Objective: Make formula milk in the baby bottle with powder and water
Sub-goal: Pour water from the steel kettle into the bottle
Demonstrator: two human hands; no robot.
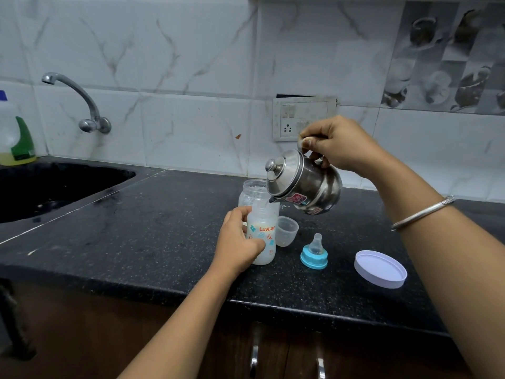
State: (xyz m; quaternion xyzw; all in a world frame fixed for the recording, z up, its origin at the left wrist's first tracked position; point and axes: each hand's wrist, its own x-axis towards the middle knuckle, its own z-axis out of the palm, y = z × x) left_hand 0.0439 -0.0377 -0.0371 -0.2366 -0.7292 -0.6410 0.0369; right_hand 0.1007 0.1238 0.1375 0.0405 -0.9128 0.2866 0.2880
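Note:
A translucent baby bottle with an orange logo stands open on the black counter, cloudy white inside. My left hand grips its left side. My right hand holds a lidded steel kettle by the handle, tilted left, its spout right over the bottle's mouth. Behind the bottle stands an open clear jar. The bottle's clear cap lies just right of it. The blue ring with teat stands further right.
A white jar lid lies upside down near the counter's front right. A black sink with a wall tap is at left, a detergent bottle beside it. A wall socket sits behind the kettle.

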